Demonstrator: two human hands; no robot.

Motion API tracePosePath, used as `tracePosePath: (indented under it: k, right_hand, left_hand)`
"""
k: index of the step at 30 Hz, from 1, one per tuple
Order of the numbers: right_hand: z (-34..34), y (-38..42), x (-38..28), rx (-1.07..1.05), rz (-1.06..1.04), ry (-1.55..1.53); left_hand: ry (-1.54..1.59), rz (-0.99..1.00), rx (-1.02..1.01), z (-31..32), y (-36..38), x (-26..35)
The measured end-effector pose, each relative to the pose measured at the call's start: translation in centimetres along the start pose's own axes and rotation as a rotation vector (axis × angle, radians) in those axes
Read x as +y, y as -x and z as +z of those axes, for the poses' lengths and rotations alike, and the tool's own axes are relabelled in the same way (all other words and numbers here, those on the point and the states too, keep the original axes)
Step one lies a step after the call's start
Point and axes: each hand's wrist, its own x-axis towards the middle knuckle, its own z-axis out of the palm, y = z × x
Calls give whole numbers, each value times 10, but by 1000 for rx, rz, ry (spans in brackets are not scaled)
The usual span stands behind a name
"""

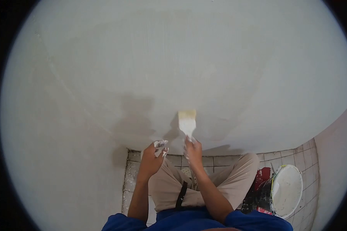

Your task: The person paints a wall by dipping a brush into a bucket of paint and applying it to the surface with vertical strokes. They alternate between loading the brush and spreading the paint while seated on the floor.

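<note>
My right hand [193,152] is closed around the handle of a wide paintbrush [187,125]. The brush has a white body and pale yellow bristles, which point up and appear to touch the wall [204,69]. Left of it, in front of the wall's lower part, is my left hand [153,158]. Its fingers are loosely curled, with a gap between thumb and fingertips and white smears on them. I make out no tool in that hand. Damp-looking darker patches and faint vertical streaks mark the wall above the brush.
A paint-stained bucket [287,188] with a white inside stands at my right, beside a dark red object [263,175]. My bent legs [235,175] are close to the wall on a tiled floor [133,169] spotted white. Side walls meet the front wall at both sides.
</note>
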Motion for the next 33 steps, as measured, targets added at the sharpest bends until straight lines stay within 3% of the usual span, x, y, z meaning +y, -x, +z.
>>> tracePosePath:
  k: [1,4,6,10,14,16,18,22,23,26,30,33]
  right_hand:
    - [-13,6,6,31,138,-62]
    - [-35,9,4,139,296,-35]
    - [-32,-5,-27,60,230,-181]
    - [13,25,-174,-11,108,-127]
    - [32,34,-245,-44,-151,-246]
    - [29,23,-233,-27,-162,-219]
    - [16,-12,-167,-13,-116,-123]
    - [-20,9,-62,61,305,-194]
    - [-26,7,-59,59,304,-200]
    - [-34,3,-77,16,256,-218]
    - [20,33,-216,-54,-8,-197]
    - [37,34,-254,-126,-168,-264]
  left_hand:
    - [0,-19,7,0,0,-1]
    - [40,-25,-2,1,-1,-2]
    - [81,-8,-26,1,-1,1]
    - [132,30,-69,7,-7,14]
    - [154,26,-109,18,-11,8]
    - [158,1,-133,22,-11,14]
    - [144,11,-139,20,-13,16]
    - [123,65,-113,23,-13,13]
    - [118,76,-110,21,-14,14]
    - [118,50,-117,19,-13,16]
    - [146,51,-127,19,-15,15]
    - [156,47,-135,21,-15,18]
